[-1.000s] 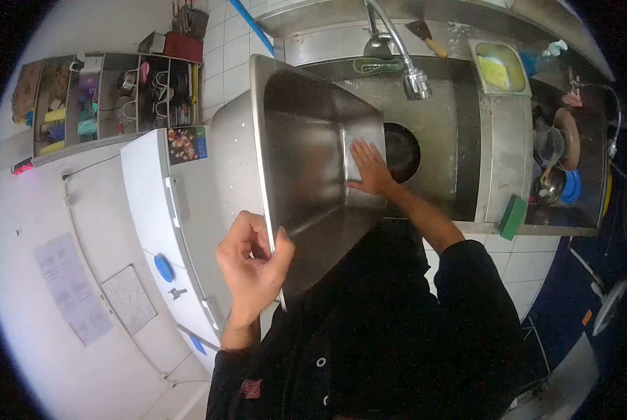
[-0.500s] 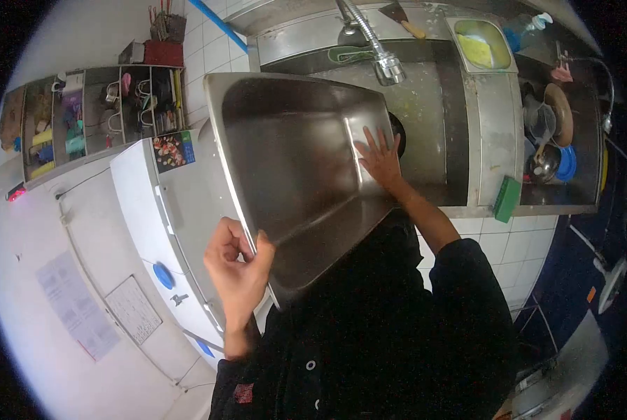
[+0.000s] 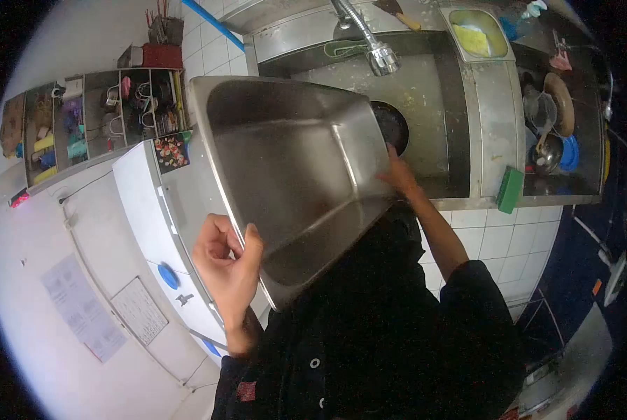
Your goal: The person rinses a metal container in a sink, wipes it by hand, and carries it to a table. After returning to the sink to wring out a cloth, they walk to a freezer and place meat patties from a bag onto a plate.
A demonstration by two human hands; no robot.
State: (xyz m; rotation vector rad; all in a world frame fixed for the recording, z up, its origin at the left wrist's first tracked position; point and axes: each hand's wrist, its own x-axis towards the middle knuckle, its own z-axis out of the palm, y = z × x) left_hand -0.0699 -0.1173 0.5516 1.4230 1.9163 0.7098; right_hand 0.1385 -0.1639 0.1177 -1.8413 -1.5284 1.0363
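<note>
A deep stainless-steel food pan (image 3: 285, 161) is tilted up at the sink's left side, its hollow facing me. My left hand (image 3: 226, 262) grips its near left rim, thumb over the edge and fingers curled. At the pan's opposite end, my right hand (image 3: 401, 176) is right at the edge, its fingers smeared by motion. A round black pan (image 3: 389, 129) lies in the sink (image 3: 436, 119), partly hidden behind the steel one. The faucet's spray head (image 3: 383, 60) hangs above the sink.
A small steel tray (image 3: 478, 35) with a yellow sponge sits at the sink's back corner. On the right ledge stands a green scrubbing pad (image 3: 509, 189). Bowls and a strainer (image 3: 541, 112) fill the second basin. A white fridge (image 3: 142, 175) stands to the left.
My right hand has moved from flat against the steel pan's inner surface to its far edge. The pan has shifted slightly left, showing more of the black pan. My left hand keeps its grip.
</note>
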